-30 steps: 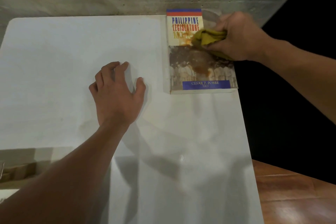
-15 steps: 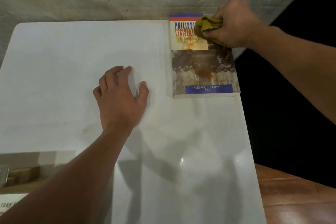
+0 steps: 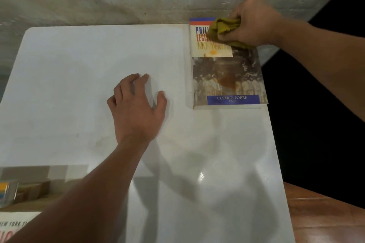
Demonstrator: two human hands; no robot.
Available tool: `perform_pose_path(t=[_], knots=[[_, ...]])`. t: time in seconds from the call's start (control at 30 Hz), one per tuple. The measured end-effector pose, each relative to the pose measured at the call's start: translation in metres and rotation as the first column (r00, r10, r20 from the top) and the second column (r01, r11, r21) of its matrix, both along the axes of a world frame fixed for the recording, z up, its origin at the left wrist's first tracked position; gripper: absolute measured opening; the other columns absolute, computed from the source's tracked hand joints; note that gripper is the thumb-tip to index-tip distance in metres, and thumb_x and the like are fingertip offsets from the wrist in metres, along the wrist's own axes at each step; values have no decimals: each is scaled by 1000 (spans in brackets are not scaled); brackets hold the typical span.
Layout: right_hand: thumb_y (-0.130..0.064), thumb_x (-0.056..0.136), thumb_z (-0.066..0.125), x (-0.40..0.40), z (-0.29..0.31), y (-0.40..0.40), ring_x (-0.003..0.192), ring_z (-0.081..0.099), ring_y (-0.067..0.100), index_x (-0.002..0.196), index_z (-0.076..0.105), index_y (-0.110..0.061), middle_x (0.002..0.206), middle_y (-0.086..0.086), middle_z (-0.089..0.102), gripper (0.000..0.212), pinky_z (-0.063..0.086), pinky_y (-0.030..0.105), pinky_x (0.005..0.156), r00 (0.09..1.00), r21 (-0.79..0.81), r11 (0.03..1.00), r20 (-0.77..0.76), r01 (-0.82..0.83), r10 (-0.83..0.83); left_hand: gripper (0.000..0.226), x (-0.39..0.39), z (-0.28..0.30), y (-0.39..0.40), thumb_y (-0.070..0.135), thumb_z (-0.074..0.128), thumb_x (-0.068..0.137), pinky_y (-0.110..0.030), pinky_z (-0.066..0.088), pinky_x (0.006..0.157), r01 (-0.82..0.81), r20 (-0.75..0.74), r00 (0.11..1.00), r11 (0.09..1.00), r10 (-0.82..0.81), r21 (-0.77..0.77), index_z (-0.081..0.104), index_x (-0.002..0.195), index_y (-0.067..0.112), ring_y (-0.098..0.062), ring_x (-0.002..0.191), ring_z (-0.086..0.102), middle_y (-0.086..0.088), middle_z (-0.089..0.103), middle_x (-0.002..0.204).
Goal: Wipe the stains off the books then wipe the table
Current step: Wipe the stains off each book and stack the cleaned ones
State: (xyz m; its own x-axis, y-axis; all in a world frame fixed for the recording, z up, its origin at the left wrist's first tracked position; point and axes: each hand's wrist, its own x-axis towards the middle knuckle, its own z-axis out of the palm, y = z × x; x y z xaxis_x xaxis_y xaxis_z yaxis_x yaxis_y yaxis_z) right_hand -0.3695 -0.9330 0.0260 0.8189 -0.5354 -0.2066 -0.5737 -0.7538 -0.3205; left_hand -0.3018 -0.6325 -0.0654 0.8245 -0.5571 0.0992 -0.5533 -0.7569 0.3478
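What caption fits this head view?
Right hand wipes the stained book with a cloth; left hand rests on table.

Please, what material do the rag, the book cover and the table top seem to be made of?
Rag: soft woven cloth, olive-yellow, bunched into folds in the right hand.
Book cover: glossy printed paper or card, probably a paperback.
Table top: smooth white surface, likely plastic or laminate; it reflects light.
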Motion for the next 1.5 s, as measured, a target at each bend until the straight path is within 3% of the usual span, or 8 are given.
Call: perform_pose_path(t=[0.2, 0.43, 0.67, 0.97, 1.1, 1.27, 1.4, 1.5], knots=[[-40, 85, 72, 0, 5, 12, 84, 58, 18, 107, 75, -18, 96, 3, 66, 31, 48, 29, 71, 988, 28, 990, -69, -135, 136, 54, 1, 0, 1, 50, 50, 93, -43, 31, 105, -6, 1, 1000, 1000, 6, 9, 48, 140, 23, -24, 133, 38, 0, 44, 142], [-17, 96, 61, -8, 0, 0, 82, 58, 2, 121, 69, -20, 95, -3, 64, 27, 42, 7, 74, 967, -99, 995, 253, 27, -1, 53, 3, 0, 3, 50, 51, 93, -44, 32, 105, -4, 3, 1000, 1000, 3, 3, 48, 140, 24, -23, 132, 39, 1, 44, 141], [-28, 94, 63, 15, -30, 6, 107, 56, 30, 124, 68, -21, 112, 11, 66, 31, 41, 28, 93, 940, -135, 990, 340, 44, 5, 53, 3, -1, 3, 49, 52, 93, -44, 32, 105, -7, 8, 1000, 1000, 7, 4, 48, 140, 24, -23, 133, 39, 1, 44, 141], [-28, 92, 66, 14, -36, 9, 101, 47, 35, 125, 67, -25, 100, 12, 62, 33, 27, 26, 77, 959, -119, 991, 269, -55, 85, 54, 4, -2, 3, 49, 52, 92, -45, 34, 102, -8, 15, 1000, 1000, 8, 4, 49, 140, 23, -25, 131, 40, 0, 45, 141], [-27, 85, 72, 1, -34, 25, 94, 53, 30, 119, 71, -23, 96, 6, 65, 34, 41, 37, 87, 950, -85, 990, 282, -115, 134, 54, 3, -2, 3, 49, 53, 92, -45, 33, 103, -7, 8, 1000, 1000, 7, 5, 48, 140, 24, -24, 132, 40, 1, 44, 141], [-10, 89, 70, 19, -13, 5, 70, 61, 1, 112, 74, -18, 95, -6, 71, 24, 52, 9, 60, 951, 227, 972, 286, 56, -121, 55, 3, 0, 3, 50, 50, 92, -43, 32, 104, 3, 1, 1000, 1000, -3, 6, 48, 140, 24, -23, 133, 39, 1, 44, 141], [-18, 88, 72, 37, -20, 3, 88, 67, 6, 114, 72, -16, 107, -3, 72, 26, 56, 21, 84, 902, 190, 978, 404, 82, -154, 55, 3, 1, 3, 51, 48, 92, -43, 31, 105, -5, -11, 1000, 1000, 5, 7, 47, 140, 25, -22, 134, 38, 2, 43, 141], [-16, 91, 66, 35, -30, 6, 107, 63, 16, 119, 71, -18, 116, 2, 71, 28, 28, -5, 92, 925, 25, 999, 377, 39, -45, 55, 3, 1, 2, 51, 48, 92, -43, 31, 105, -1, -15, 1000, 1000, 1, 2, 47, 140, 25, -22, 134, 38, 2, 43, 141]])
